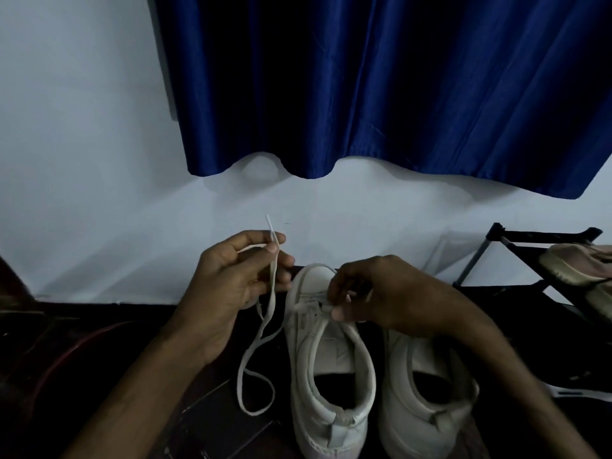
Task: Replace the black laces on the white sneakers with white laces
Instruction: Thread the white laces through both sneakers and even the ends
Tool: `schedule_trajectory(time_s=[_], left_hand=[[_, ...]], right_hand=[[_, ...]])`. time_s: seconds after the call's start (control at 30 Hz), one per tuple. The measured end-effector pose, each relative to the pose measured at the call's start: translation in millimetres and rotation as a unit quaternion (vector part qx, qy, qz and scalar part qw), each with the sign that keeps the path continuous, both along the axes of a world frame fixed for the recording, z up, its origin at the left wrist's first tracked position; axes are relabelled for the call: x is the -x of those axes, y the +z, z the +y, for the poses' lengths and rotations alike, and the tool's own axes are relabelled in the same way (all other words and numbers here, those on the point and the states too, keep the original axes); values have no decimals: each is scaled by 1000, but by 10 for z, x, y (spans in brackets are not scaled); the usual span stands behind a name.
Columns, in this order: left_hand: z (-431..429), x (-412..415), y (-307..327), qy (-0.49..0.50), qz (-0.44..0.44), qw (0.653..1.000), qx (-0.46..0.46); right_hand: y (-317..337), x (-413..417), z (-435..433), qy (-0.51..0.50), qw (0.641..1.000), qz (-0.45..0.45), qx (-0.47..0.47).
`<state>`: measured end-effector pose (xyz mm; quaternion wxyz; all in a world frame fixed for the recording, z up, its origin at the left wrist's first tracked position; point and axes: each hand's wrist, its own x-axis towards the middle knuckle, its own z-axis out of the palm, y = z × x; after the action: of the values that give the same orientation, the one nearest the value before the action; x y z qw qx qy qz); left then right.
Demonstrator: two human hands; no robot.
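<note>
Two white sneakers stand side by side on a dark floor, toes toward the wall. My left hand (238,276) pinches one end of a white lace (265,326) near its tip, which sticks up above my fingers. The lace hangs down and loops on the floor left of the left sneaker (326,369). My right hand (374,293) pinches the lace at the lower eyelets of the left sneaker, and another strand arcs over its toe. The right sneaker (427,395) shows no lace and is partly covered by my right forearm. No black lace is visible.
A white wall rises just beyond the sneakers, with a blue curtain (381,87) hanging above. A black shoe rack (516,246) stands at the right with a worn shoe (576,263) on it. A flat dark object (212,415) lies on the floor near the lace loop.
</note>
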<state>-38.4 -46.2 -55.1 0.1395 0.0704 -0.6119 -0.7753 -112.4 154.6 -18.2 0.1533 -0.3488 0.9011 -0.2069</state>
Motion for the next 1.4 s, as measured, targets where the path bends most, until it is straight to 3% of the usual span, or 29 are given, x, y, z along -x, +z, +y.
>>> schedule_trajectory(time_s=[0.23, 0.33, 0.4, 0.5, 0.6, 0.67, 0.8, 1.0, 1.2, 1.4], left_hand=[[69, 30, -189, -7, -46, 996, 72], [100, 33, -191, 8, -48, 992, 114], [139, 40, -196, 6, -44, 991, 130], [218, 60, -242, -17, -28, 992, 121], [311, 62, -211, -37, -15, 989, 140], [326, 100, -231, -32, -11, 986, 163], [371, 132, -306, -31, -15, 977, 209], [355, 137, -387, -38, 1, 945, 325], [392, 195, -390, -50, -8, 917, 397], [401, 217, -435, -50, 21, 910, 411]], right_hand=[[-117, 74, -42, 12, 998, 31, 45], [-183, 144, -45, -59, 989, 98, 89], [-197, 194, -29, -84, 984, 133, 78], [-198, 170, -39, -39, 995, 83, 40], [-105, 85, -11, -81, 988, 123, 41], [-4, -25, 13, -106, 991, 82, 14], [73, -201, -15, -50, 994, 3, -98], [67, -90, 155, -120, 988, -96, -13], [2, 23, 289, -106, 966, -220, 89], [-37, 72, 307, -101, 961, -236, 99]])
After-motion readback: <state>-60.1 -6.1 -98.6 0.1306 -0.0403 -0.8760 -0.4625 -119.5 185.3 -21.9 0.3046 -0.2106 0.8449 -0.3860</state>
